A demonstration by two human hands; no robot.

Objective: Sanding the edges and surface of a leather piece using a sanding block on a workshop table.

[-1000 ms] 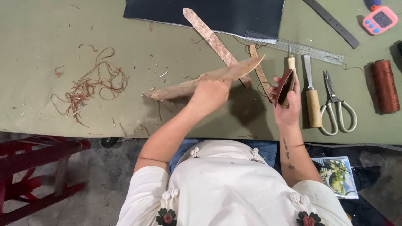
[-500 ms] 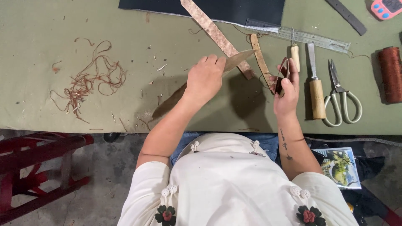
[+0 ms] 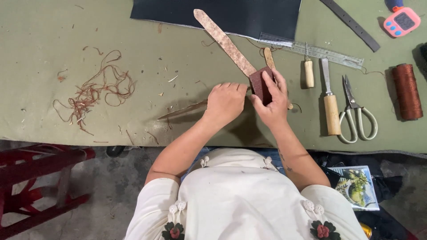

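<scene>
your left hand [image 3: 226, 101] is curled shut around a long leather strip [image 3: 184, 109], held edge-up just over the green table [image 3: 53, 111]; only its thin tail shows, running out from under your palm toward the left, and the other end is hidden behind your knuckles. your right hand [image 3: 272, 103] sits touching the left one, fingers [image 3: 269, 81] closed over a dark red sanding block [image 3: 261, 84], with the forefinger laid across its top and the thumb on its near side. the block stands right at the point where the strip leaves your left fist, pressed close to it; whether it touches the leather edge itself you cannot tell from here.

a second mottled brown strip [image 3: 224, 42] lies flat on the table, slanting from the dark sheet [image 3: 222, 13] down to just behind the block. right of your hands lie an awl [image 3: 308, 71] with a wooden handle, a knife [image 3: 330, 106] with a wooden handle, pale-handled scissors [image 3: 356, 113] and a spool of brown thread [image 3: 407, 91], with a metal ruler [image 3: 320, 52] above them. a small pink timer [image 3: 402, 21] with a dark screen sits in the far right corner. below the table edge at your right lies a rectangular printed card [image 3: 358, 186], glossy, with green and blue picture tones. a tangle of reddish thread scraps [image 3: 95, 89] lies well to your left.
</scene>
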